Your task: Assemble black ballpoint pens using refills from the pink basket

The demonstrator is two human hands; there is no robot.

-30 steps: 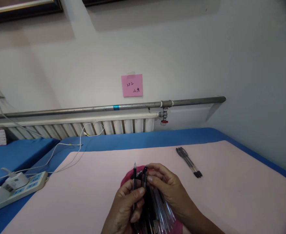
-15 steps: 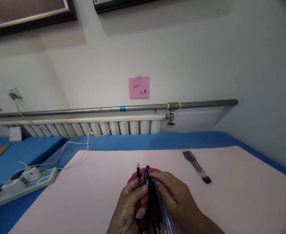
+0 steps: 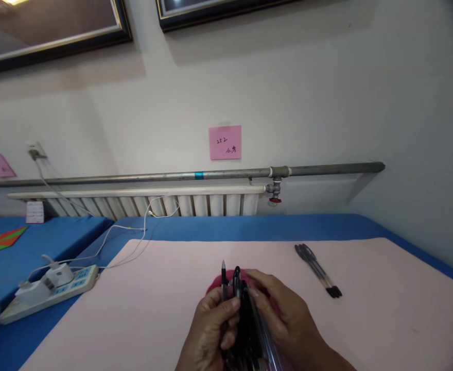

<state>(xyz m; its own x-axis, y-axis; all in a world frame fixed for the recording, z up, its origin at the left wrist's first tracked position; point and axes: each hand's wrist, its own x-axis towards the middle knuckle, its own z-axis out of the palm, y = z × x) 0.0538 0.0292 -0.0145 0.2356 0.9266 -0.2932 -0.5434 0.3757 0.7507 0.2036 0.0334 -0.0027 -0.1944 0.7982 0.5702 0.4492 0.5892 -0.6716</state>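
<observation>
My left hand (image 3: 213, 327) is closed around an uncapped black pen (image 3: 223, 273), whose metal tip points up. A black pen cap with a clip (image 3: 237, 278) stands beside it at my left thumb; whether it sits on another pen is hidden. My right hand (image 3: 284, 314) curls around a bunch of dark and clear pen barrels (image 3: 255, 330) below the fingers. Behind both hands shows part of a pink container (image 3: 215, 283), mostly covered by them. To the right, several capped pens (image 3: 317, 268) lie side by side on the pink sheet.
A pink sheet (image 3: 145, 288) covers much of the blue table (image 3: 273, 224). On the left lies a power strip (image 3: 66, 293) with white plugs and a cable (image 3: 126, 257). A radiator (image 3: 195, 203) and a pipe with a valve (image 3: 276, 190) run along the wall behind.
The view has shifted slightly, so the whole scene sits a little further right and lower. Both hands keep nearly the same hold on the pens.
</observation>
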